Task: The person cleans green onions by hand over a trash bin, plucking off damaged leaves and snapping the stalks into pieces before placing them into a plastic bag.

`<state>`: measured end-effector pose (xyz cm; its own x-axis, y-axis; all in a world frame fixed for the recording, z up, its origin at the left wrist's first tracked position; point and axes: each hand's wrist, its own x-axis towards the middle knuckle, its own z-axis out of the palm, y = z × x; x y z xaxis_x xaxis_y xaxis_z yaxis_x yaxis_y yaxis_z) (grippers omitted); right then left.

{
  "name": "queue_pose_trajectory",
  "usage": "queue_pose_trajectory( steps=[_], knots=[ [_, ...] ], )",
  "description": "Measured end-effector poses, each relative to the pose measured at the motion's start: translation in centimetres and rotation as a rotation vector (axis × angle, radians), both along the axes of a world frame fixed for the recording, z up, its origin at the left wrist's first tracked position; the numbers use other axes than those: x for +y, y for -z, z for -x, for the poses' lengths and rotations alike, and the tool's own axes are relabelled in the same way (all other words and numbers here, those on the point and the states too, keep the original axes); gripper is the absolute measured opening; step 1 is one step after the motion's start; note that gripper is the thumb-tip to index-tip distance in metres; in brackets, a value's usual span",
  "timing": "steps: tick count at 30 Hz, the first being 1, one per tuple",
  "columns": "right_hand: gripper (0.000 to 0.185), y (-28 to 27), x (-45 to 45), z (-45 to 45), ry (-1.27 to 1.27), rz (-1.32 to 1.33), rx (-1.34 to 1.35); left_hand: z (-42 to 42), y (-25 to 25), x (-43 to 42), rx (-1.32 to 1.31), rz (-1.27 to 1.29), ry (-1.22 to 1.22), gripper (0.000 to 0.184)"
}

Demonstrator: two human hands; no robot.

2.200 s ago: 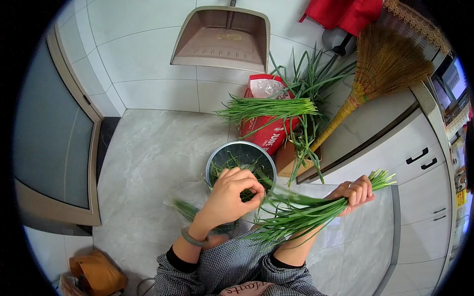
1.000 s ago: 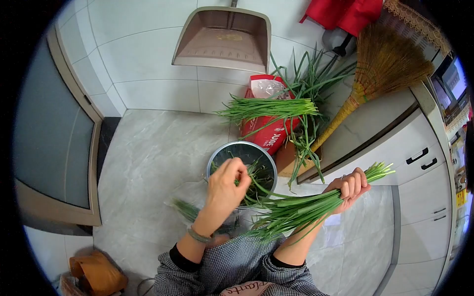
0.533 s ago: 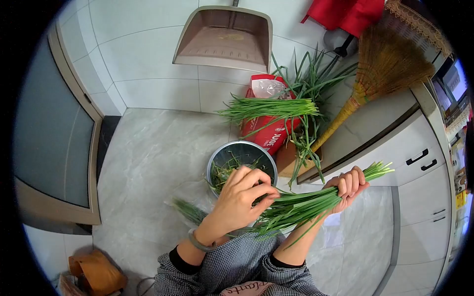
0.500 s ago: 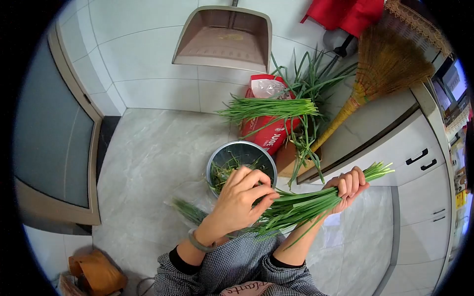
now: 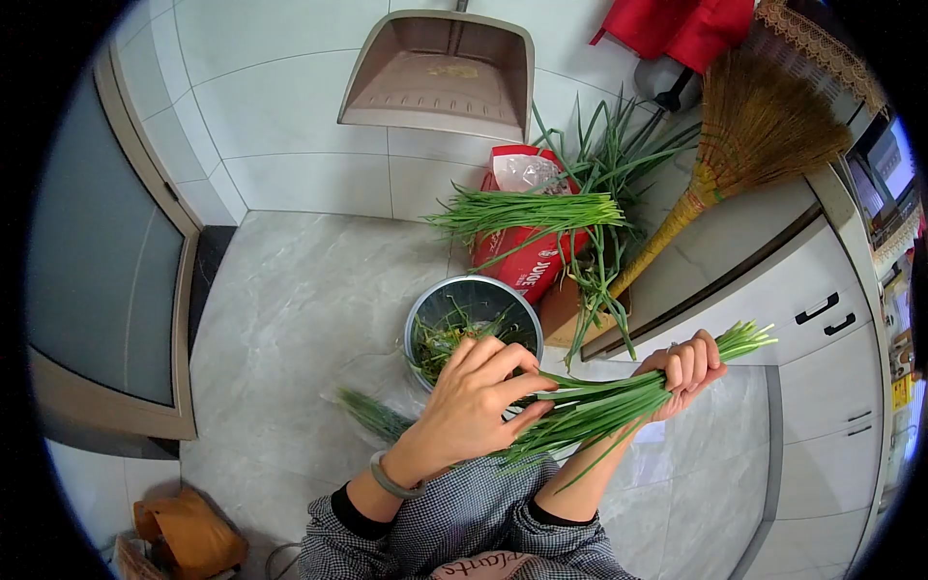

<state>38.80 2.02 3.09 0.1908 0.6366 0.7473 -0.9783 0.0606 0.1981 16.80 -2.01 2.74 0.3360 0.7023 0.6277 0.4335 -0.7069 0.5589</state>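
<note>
My right hand [image 5: 688,372] is wrapped round a bunch of long green stalks [image 5: 599,411] near their pale cut ends. The leafy ends spread leftward over my lap. My left hand [image 5: 488,391] touches the leaf tips with its fingers curved and thumb and fingertips apart. Behind my left hand stands a round bin [image 5: 419,300] with green and yellowish scraps [image 5: 443,338] inside. A second bunch of green stalks [image 5: 532,211] lies across a red bag [image 5: 522,266]. More greens [image 5: 372,414] lie in clear plastic on the floor, left of my left hand.
A dustpan [image 5: 445,77] hangs on the tiled wall. A straw broom [image 5: 754,135] leans at the right by white cabinets [image 5: 822,387]. Leafy onions [image 5: 628,164] stand in a cardboard box [image 5: 570,314]. An orange-brown bag [image 5: 198,532] sits at the lower left, below a door [image 5: 106,232].
My left hand has come from over the bin to the leaf tips, and its fingers have spread slightly. My right hand has moved slightly and still holds the bunch.
</note>
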Motion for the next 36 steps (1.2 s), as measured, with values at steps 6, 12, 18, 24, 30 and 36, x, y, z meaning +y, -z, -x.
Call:
queue_pose_trajectory(
  steps=[6,12,18,24,30,36],
  knots=[
    [0.021,-0.05,-0.02,0.04,0.011,-0.016,-0.001,-0.38,0.17,-0.06,0.006,0.047,0.05,0.025],
    [0.021,-0.24,-0.12,0.2,-0.005,-0.016,0.008,-0.32,0.15,0.04,-0.044,0.099,0.06,0.024],
    [0.022,-0.31,-0.16,0.31,-0.014,-0.006,0.007,-0.59,-0.11,0.0,-0.158,0.074,0.035,0.022],
    [0.022,-0.39,-0.12,0.53,-0.011,-0.009,-0.002,-0.65,0.03,0.05,-0.222,0.162,0.078,0.019],
    [0.022,-0.14,-0.04,0.33,-0.012,0.01,-0.017,-0.75,0.4,0.17,-0.278,0.17,0.095,0.02],
    [0.023,0.01,0.13,0.44,-0.02,0.025,-0.014,-0.73,0.18,0.14,-0.273,0.159,0.066,0.019]
  ],
)
